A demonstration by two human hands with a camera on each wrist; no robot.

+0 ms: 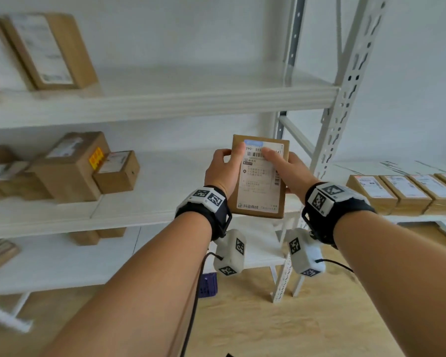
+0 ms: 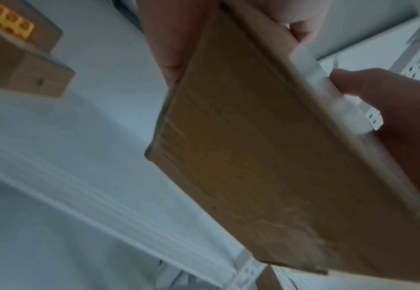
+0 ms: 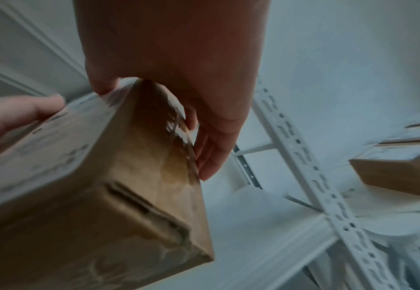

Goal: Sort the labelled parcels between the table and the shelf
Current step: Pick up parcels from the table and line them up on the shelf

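Parcel (image 1: 259, 181) in both hands' grip

White shelf (image 1: 165, 99): brown boxes (image 1: 49, 50) at ten o'clock on top board, more boxes (image 1: 72, 166) at nine below. Table (image 1: 422, 217) at three o'clock, row of parcels (image 1: 407, 193).

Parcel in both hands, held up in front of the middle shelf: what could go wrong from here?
1. Both thumbs lie on the label of the parcel, left hand and right hand covering part of the code line, so it could be misread and sorted wrongly.
2. The parcel hangs in the air off the middle shelf; a loosened grip would likely drop it to the floor.
3. The shelf post stands close on the right; a swing could knock it.
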